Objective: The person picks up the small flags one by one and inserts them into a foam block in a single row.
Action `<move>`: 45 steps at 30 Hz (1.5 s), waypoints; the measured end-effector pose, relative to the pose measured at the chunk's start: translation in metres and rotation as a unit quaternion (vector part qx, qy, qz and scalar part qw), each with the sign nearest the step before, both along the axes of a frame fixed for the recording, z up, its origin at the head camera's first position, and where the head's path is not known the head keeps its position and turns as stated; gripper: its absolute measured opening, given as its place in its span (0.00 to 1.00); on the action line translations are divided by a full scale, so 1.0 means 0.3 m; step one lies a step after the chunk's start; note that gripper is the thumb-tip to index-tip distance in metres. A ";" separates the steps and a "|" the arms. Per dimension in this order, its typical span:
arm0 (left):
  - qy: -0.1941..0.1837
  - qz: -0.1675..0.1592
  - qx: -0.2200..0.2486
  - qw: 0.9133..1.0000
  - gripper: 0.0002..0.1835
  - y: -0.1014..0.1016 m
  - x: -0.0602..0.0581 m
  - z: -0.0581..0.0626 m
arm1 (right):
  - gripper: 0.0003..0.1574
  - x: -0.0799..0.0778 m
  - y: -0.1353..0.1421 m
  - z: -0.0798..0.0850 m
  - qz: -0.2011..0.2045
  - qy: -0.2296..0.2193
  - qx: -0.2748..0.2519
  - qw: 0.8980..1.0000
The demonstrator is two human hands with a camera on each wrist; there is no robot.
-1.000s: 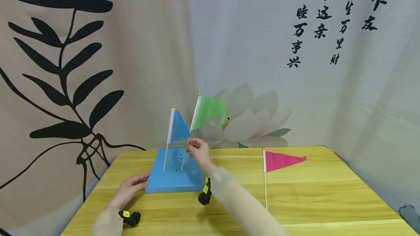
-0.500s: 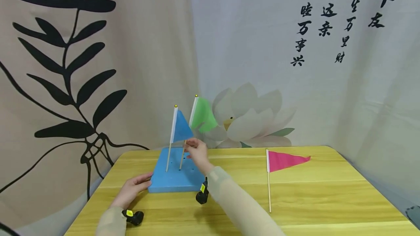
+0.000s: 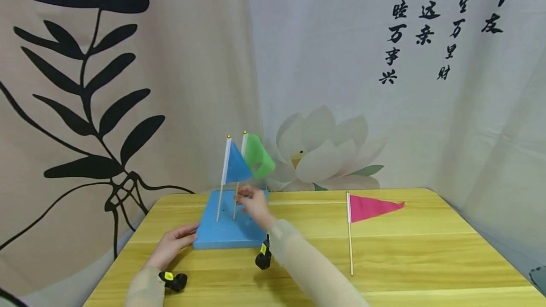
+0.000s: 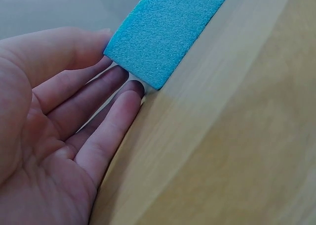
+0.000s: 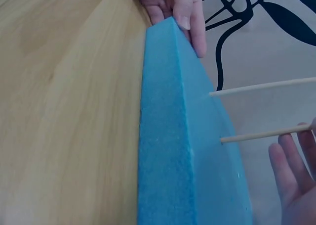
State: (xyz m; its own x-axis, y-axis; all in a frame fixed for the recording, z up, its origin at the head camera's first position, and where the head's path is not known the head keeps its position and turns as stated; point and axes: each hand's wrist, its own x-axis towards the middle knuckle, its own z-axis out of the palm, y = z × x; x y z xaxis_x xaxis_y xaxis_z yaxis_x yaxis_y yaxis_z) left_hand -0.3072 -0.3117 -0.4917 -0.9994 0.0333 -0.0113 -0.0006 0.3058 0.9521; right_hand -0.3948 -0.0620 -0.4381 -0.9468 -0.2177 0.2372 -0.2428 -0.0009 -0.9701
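Observation:
A blue foam board (image 3: pixel 228 239) with small holes lies on the table. The blue flag (image 3: pixel 236 165) stands in it on a thin wooden stick. Just right of that, my right hand (image 3: pixel 256 205) pinches the stick of the green flag (image 3: pixel 258 159), which stands nearly upright with its cloth curled. In the right wrist view the green flag's stick (image 5: pixel 261 135) meets the board at a hole. My left hand (image 3: pixel 170 246) touches the board's near left corner. The left wrist view shows its thumb at the top edge and its fingers (image 4: pixel 131 104) extended along the side.
A pink triangular flag (image 3: pixel 371 208) lies on the wooden table (image 3: pixel 405 255) to the right. Behind the table hangs a curtain (image 3: pixel 196 84) printed with leaves, a lotus and characters. Each wrist wears a small black camera (image 3: pixel 175 282).
The green flag has come lower and more upright, moving left towards the blue flag. My right hand has gone down slightly with its stick. The left hand keeps its place at the corner.

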 end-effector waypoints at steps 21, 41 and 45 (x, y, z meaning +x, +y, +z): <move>-0.015 -0.005 -0.001 1.000 0.32 0.000 -0.008 -0.023 | 0.15 0.014 0.113 -0.053 0.039 -0.031 -0.018 0.999; -0.015 -0.014 -0.020 1.000 0.34 -0.019 -0.018 -0.015 | 0.21 0.024 0.637 -0.088 0.003 -0.089 0.031 0.996; -0.016 -0.017 -0.022 0.999 0.34 -0.015 -0.015 -0.010 | 0.30 0.069 0.768 -0.103 0.012 -0.139 0.026 0.990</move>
